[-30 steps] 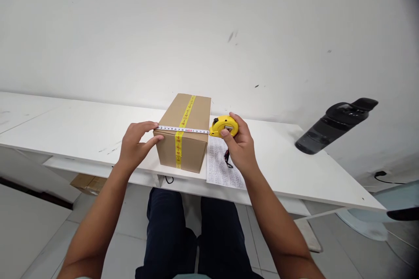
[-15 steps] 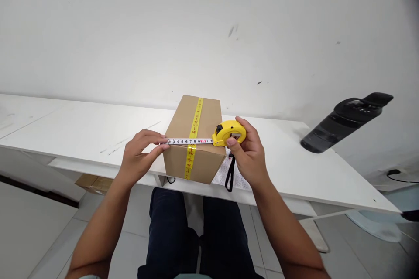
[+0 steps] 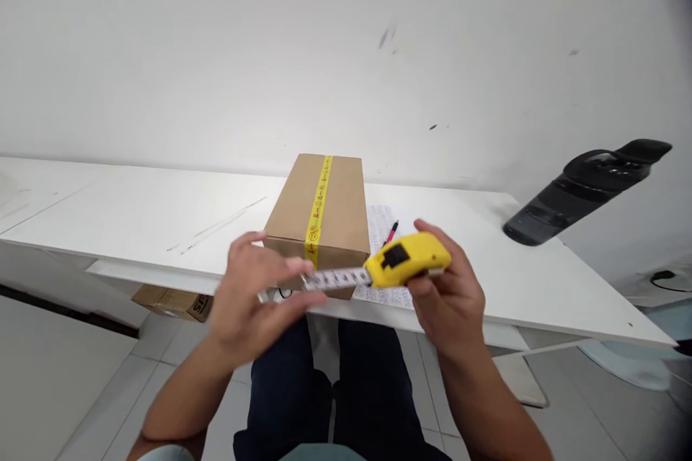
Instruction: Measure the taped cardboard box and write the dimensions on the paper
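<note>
My right hand (image 3: 451, 295) grips the yellow case of a tape measure (image 3: 414, 259), its black slide button facing up. A short length of white blade (image 3: 340, 278) sticks out to the left, blurred by motion. The thumb and a finger of my left hand (image 3: 254, 295) close about the blade's free end, one along each edge. Both hands are in front of a closed cardboard box (image 3: 338, 202), which has yellow printed tape (image 3: 320, 198) down its top. The blade hides part of the box's near face and seems apart from it.
The box stands on a white desk (image 3: 227, 202) against a wall. Beside it lie a written sheet (image 3: 381, 216) and a red and black pen (image 3: 391, 232). A dark bottle (image 3: 581, 191) stands to the right. Another carton (image 3: 173, 301) is below the desk at left.
Both hands have brought the tape measure off the box top, toward me. The blade has grown shorter and the case has turned. The pen and more of the sheet have come into sight.
</note>
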`<state>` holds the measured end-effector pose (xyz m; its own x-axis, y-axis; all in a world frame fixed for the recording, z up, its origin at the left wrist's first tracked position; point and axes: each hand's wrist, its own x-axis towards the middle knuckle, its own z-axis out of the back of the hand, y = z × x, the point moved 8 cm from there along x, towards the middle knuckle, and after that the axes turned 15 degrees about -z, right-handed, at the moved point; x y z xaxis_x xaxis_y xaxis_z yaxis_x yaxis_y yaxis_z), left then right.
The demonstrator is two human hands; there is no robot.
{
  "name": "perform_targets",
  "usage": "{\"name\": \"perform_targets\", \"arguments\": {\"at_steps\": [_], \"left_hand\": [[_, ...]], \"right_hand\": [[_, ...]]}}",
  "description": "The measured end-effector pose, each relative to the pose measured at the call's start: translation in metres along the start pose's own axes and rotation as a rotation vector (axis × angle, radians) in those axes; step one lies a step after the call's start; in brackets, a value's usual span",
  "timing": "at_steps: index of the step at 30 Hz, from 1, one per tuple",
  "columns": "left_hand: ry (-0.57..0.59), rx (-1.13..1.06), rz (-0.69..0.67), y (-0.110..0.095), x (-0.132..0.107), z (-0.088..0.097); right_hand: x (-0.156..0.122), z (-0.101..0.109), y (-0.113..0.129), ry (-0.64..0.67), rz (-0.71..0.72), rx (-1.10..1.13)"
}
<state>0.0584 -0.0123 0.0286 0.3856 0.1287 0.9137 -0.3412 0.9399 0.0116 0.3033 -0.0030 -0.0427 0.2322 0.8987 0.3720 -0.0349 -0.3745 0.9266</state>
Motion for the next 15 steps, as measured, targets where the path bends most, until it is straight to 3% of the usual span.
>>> {"name": "perform_targets", "arguments": {"at_steps": [2,4,6,9,15], "left_hand": [[0.05,0.022,-0.108,-0.029,-0.001,-0.017],[-0.008,0.058,-0.179,-0.046,-0.004,-0.03],[-0.085,0.122,-0.194,-0.051,-0.008,-0.041],[-0.072,0.257,-0.145,-0.044,-0.004,-0.063],[0.268,0.493,0.158,-0.003,0.028,-0.108]], "right_hand": [[-0.022,-0.001,-0.001,0.074,0.009,0.019],[-0.036,0.001,-0.006,0.098,0.002,0.07],[-0.037,0.012,-0.016,0.024,-0.035,0.115],[-0.022,0.031,-0.044,-0.139,-0.155,0.173],[0.014,0.036,-0.103,-0.305,-0.385,0.33]]}}
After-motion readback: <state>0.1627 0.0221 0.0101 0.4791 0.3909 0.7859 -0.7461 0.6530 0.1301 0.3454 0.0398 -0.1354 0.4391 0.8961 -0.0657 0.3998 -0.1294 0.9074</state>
